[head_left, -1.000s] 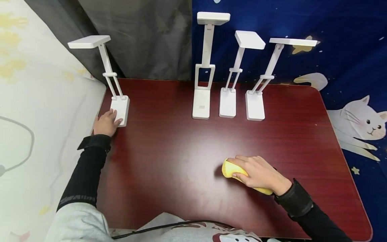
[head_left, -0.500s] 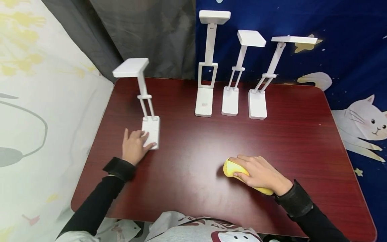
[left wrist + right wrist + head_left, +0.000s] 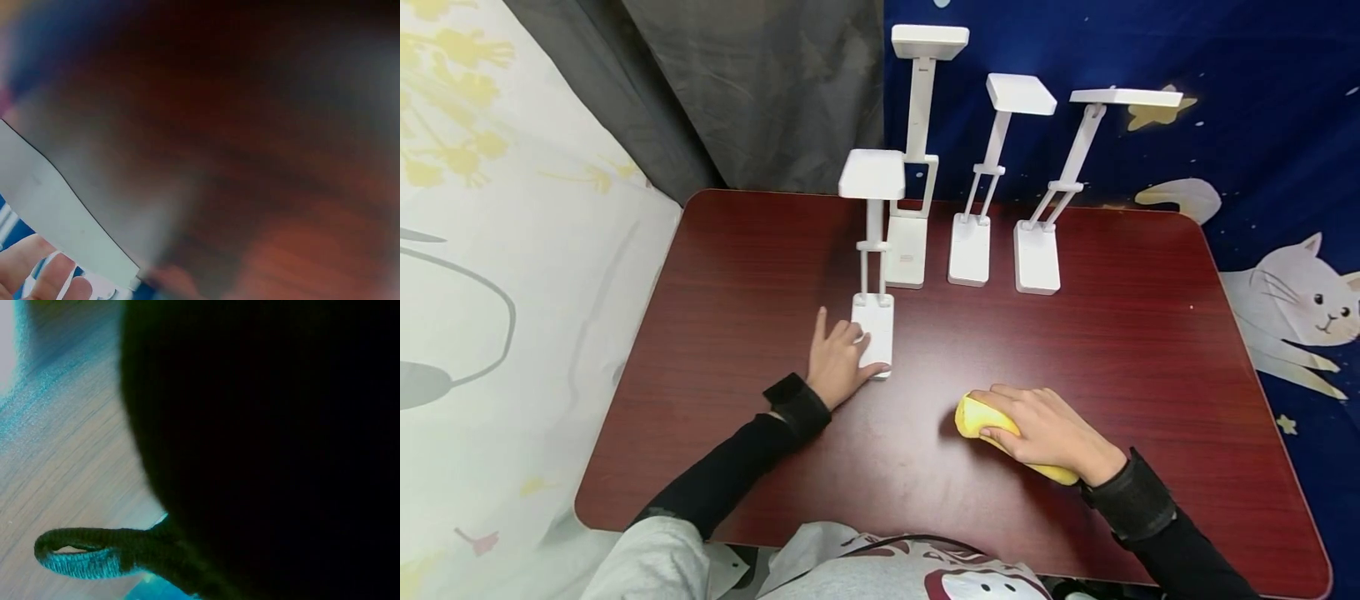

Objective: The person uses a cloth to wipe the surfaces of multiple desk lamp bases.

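A white folding desk lamp [image 3: 874, 321] stands left of the table's middle, its flat head partly covering another lamp behind it. My left hand [image 3: 838, 362] holds the base from its left side, with the thumb across the near end and the index finger bent over the top. Whether the base touches the table cannot be told. In the left wrist view some curled fingers [image 3: 47, 275] show at the lower left; most of that view is blurred. My right hand [image 3: 1045, 429] grips a bunched yellow cloth [image 3: 988, 417] on the right front of the table. The right wrist view is mostly dark.
Three more white desk lamps stand along the back: one behind the held lamp [image 3: 907, 254], one in the middle [image 3: 970, 250] and one to the right [image 3: 1037, 260]. The dark red table [image 3: 737, 275] has rounded corners. Curtains hang behind it.
My left hand has brought the lamp from the table's far left edge to the right and nearer, in front of the leftmost back lamp. The right hand and cloth stay put.
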